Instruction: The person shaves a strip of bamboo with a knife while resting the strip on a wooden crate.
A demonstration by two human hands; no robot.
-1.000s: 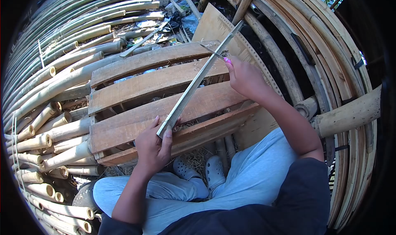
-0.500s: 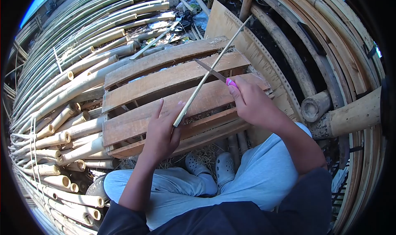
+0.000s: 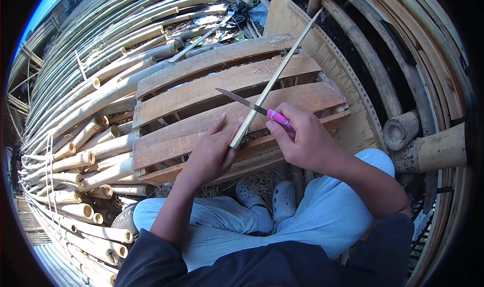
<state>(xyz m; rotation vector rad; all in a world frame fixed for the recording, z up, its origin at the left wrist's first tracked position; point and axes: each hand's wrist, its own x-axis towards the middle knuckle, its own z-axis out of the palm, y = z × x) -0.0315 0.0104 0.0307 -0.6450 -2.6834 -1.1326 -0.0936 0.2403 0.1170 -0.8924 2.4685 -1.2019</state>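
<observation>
Stacked bamboo poles [image 3: 113,93] fill the nine-o'clock side. Near the middle sits a slatted wooden worktop [image 3: 171,148]. Over its near edge, the left hand [image 3: 214,148] holds the lower end of a slim pale strip [image 3: 278,75], which slants above the slats toward one o'clock. A pink-handled knife [image 3: 276,117] crosses the strip, tip toward ten; the right hand [image 3: 307,141], apart from the left, is wrapped round its handle.

Your left hand [image 3: 212,153] holds the near end of a pale strip [image 3: 283,67]; just beyond that grip, your right hand [image 3: 312,142] grasps a pink-handled knife [image 3: 276,117], its blade [image 3: 234,96] crossing the strip; wooden slats [image 3: 171,145] beneath the grip, bamboo poles [image 3: 111,172] to its left
</observation>
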